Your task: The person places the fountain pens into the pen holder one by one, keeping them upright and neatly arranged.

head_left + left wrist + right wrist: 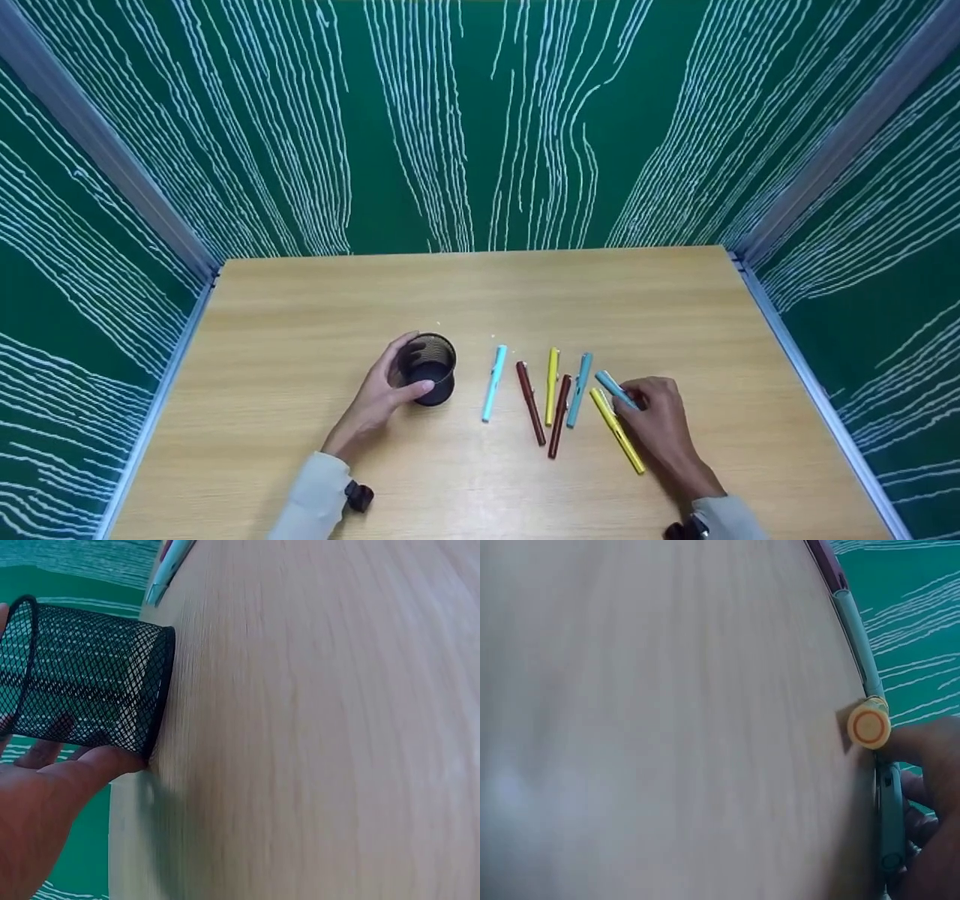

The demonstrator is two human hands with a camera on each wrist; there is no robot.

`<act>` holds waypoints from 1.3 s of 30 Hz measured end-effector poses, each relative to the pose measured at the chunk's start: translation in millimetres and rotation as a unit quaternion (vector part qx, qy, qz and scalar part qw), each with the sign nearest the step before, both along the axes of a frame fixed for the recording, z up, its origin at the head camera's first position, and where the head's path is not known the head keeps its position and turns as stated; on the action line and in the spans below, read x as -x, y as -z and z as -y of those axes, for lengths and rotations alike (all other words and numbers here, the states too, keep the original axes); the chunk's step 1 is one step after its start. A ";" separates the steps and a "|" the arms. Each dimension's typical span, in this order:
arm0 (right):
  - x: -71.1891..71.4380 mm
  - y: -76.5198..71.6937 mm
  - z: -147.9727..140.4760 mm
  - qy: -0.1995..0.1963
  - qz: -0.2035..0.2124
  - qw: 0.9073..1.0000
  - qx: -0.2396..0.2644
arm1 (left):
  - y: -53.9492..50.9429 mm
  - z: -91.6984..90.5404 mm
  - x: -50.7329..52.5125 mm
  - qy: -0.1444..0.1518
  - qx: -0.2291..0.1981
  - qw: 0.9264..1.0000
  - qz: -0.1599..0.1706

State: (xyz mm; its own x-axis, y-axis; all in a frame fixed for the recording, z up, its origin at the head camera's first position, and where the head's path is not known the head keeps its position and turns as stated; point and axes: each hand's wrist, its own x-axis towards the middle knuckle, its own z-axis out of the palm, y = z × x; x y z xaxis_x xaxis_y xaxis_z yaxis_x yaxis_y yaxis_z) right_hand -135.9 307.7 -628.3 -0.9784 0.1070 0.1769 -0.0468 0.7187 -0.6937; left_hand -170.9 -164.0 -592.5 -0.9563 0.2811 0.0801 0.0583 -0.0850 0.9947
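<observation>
My left hand [382,390] grips a black mesh pen cup [442,386], with the thumb across its near side and the fingers round the far side. In the left wrist view the cup [90,675] stands upright with its base on the table. Over on the right, my right hand [660,416] pinches a teal pen [615,388] close to the tabletop; its lower end is hidden under the fingers. A yellow pen [619,433] lies just left of that hand. The right wrist view shows the teal pen [891,817] beside the fingers and the yellow pen's round end [869,727].
Between the hands lie a light blue pen [493,384], two dark red pens [531,405], another yellow pen [552,386] and a second teal pen [580,391]. Green walls with white lines rise around the wooden table [450,480].
</observation>
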 end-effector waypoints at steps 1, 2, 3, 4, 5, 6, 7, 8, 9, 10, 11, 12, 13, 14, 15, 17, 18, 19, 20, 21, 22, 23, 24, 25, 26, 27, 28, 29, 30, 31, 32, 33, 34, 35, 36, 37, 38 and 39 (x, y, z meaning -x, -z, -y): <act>0.2 -0.8 -0.4 0.000 -0.005 1.000 0.005 | 0.2 0.5 0.1 0.003 -0.003 1.000 0.000; 0.4 -2.0 -0.8 0.002 -0.009 1.000 0.012 | 0.3 0.9 0.2 0.005 -0.002 1.000 0.000; 0.3 -3.3 -1.1 0.005 -0.011 1.000 0.018 | 0.4 1.3 0.2 0.007 -0.001 1.000 0.000; 0.2 -4.8 -1.2 0.008 -0.012 1.000 0.025 | 0.3 1.6 0.2 0.008 0.001 1.000 0.000; 0.1 -6.5 -1.1 0.010 -0.011 0.999 0.032 | 0.2 1.9 0.3 0.008 0.006 1.000 0.000; -0.1 -8.5 -0.9 0.012 -0.008 0.999 0.039 | -0.1 2.1 0.4 0.007 0.009 1.000 0.000; -0.1 -10.5 -0.5 0.013 -0.006 0.999 0.048 | -0.2 2.3 0.5 0.006 0.011 1.000 0.000; -0.3 -13.0 0.2 0.013 -0.001 0.998 0.055 | -0.3 2.5 0.6 0.007 0.010 1.000 0.001; -0.4 -15.5 1.0 0.013 0.003 0.998 0.064 | -0.4 2.7 0.5 0.008 0.010 1.000 0.001; -0.6 -18.9 1.5 0.012 0.008 0.997 0.074 | -0.8 2.6 0.3 0.008 0.008 1.000 0.001; -0.9 -22.6 2.2 0.010 0.013 0.996 0.084 | -1.2 2.5 0.2 0.008 0.005 1.000 0.001; -1.3 -26.1 3.0 0.009 0.018 0.995 0.094 | -1.6 2.6 -0.1 0.009 0.003 1.000 0.001; -1.7 -29.7 4.0 0.007 0.022 0.994 0.105 | -1.8 2.7 -0.2 0.009 0.001 1.000 0.001; -2.2 -33.2 5.1 0.005 0.027 0.993 0.116 | -1.7 2.9 -0.2 0.010 0.000 1.000 0.002; -2.6 -36.5 6.2 0.004 0.031 0.992 0.125 | -1.7 3.0 -0.1 0.010 -0.001 1.000 0.003; -3.3 -42.5 8.5 -0.002 0.035 0.989 0.144 | -1.1 3.3 0.4 0.011 0.000 1.000 0.005; -3.4 -45.0 9.7 -0.005 0.035 0.988 0.153 | -0.7 3.4 0.8 0.011 0.003 1.000 0.006; -3.2 -47.2 10.7 -0.009 0.034 0.986 0.161 | -0.5 3.1 1.3 0.011 0.006 1.000 0.006; -2.7 -49.1 11.8 -0.014 0.030 0.985 0.167 | -0.3 3.0 1.6 0.011 0.009 1.000 0.007; -2.0 -50.9 12.9 -0.019 0.026 0.985 0.172 | -0.2 2.7 1.8 0.010 0.012 1.000 0.007; -1.1 -52.6 14.2 -0.024 0.021 0.984 0.176 | -0.3 2.4 2.0 0.009 0.017 1.000 0.006; 0.0 -54.3 15.5 -0.027 0.016 0.984 0.176 | -0.3 1.9 2.1 0.007 0.019 1.000 0.005; 1.2 -56.0 17.1 -0.030 0.012 0.984 0.176 | -0.3 1.5 2.2 0.007 0.019 1.000 0.005; 2.5 -57.9 18.8 -0.033 0.008 0.984 0.174 | -0.5 0.7 2.2 0.006 0.017 1.000 0.005; 3.7 -60.1 20.7 -0.034 0.005 0.985 0.171 | -0.5 0.1 2.1 0.005 0.016 1.000 0.006; 4.7 -62.3 22.7 -0.034 0.003 0.985 0.167 | -0.7 -0.7 2.0 0.003 0.014 1.000 0.007; 6.3 -64.3 24.4 -0.033 -0.001 0.986 0.163 | -0.8 -1.5 1.7 0.001 0.015 1.000 0.008; 7.8 -66.3 26.3 -0.033 -0.006 0.987 0.160 | -0.8 -2.2 1.5 -0.001 0.015 1.000 0.009; 8.8 -68.6 28.2 -0.034 -0.009 0.986 0.160 | -1.2 -2.9 1.1 -0.003 0.018 1.000 0.009; 10.0 -70.7 29.8 -0.034 -0.014 0.987 0.159 | -1.5 -3.7 0.8 -0.007 0.022 1.000 0.009; 11.0 -72.7 31.2 -0.035 -0.017 0.987 0.158 | -1.5 -4.3 0.7 -0.010 0.025 1.000 0.008; 12.0 -74.6 32.5 -0.036 -0.021 0.987 0.156 | -1.5 -4.8 0.6 -0.013 0.027 1.000 0.008; 13.1 -76.3 33.7 -0.037 -0.024 0.987 0.155 | -1.6 -5.3 0.5 -0.016 0.030 0.999 0.008; 13.5 -78.1 35.0 -0.038 -0.024 0.987 0.154 | -1.6 -5.7 0.7 -0.017 0.029 0.999 0.007; 13.9 -79.9 35.9 -0.039 -0.024 0.987 0.153 | -1.6 -5.9 0.8 -0.018 0.027 0.999 0.007; 14.8 -81.2 36.7 -0.040 -0.024 0.987 0.151 | -1.5 -6.0 1.1 -0.019 0.025 0.999 0.008; 15.6 -82.5 37.5 -0.041 -0.024 0.988 0.150 | -1.6 -6.0 1.3 -0.018 0.024 1.000 0.007; 16.6 -83.7 38.4 -0.042 -0.024 0.988 0.149 | -1.8 -5.8 1.5 -0.018 0.024 1.000 0.006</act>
State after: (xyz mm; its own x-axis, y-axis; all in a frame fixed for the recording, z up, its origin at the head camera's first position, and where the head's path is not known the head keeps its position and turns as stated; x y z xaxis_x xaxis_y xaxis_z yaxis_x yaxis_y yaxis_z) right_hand -152.4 269.3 -544.6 -0.9774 0.0805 0.1957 -0.1351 0.4746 -0.8698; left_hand -172.4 -158.2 -590.7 -0.9666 0.2503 0.0558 0.0483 -0.0358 0.9982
